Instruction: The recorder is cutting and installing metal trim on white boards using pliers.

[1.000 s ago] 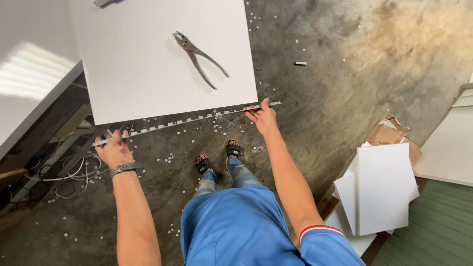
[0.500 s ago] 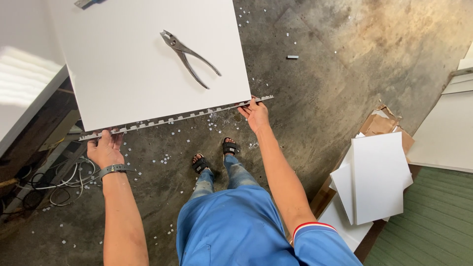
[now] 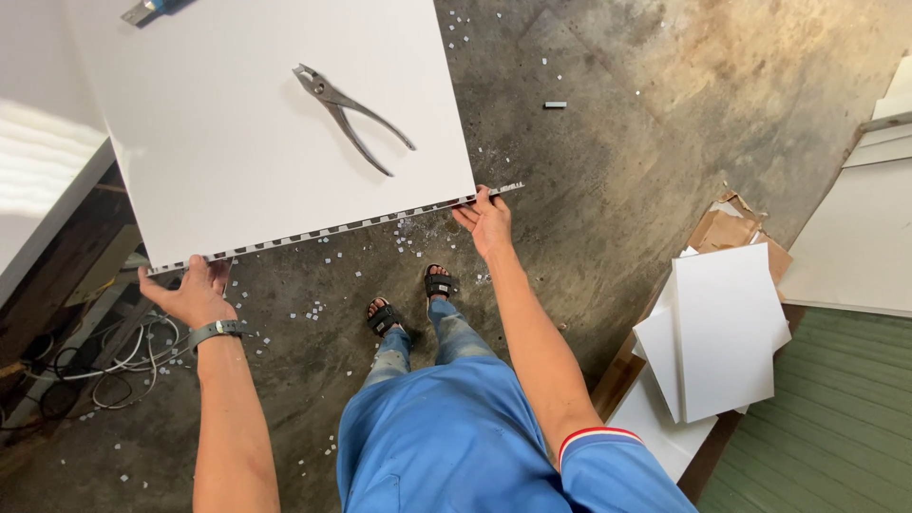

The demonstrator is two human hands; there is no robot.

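Note:
A large white tile point(image 3: 237, 142) lies flat in front of me with a notched metal strip point(image 3: 332, 231) along its near edge. My left hand point(image 3: 190, 293) grips the strip's left end from below. My right hand point(image 3: 484, 220) pinches the strip near its right end, at the tile's corner. A pair of metal pliers point(image 3: 351, 116) rests on top of the tile, slightly agape. My sandalled feet point(image 3: 410, 302) stand on the concrete floor below.
Small white chips litter the stained concrete floor point(image 3: 617, 161). A stack of white tiles point(image 3: 717, 342) and torn cardboard point(image 3: 731, 228) lie at the right. Cables point(image 3: 85, 366) coil at the lower left. A blue-handled tool point(image 3: 147, 9) pokes in at the tile's top.
The strip along the tile's near edge has shifted left a little between my hands. My left hand has come up under its left end, while my right hand stays at the right corner.

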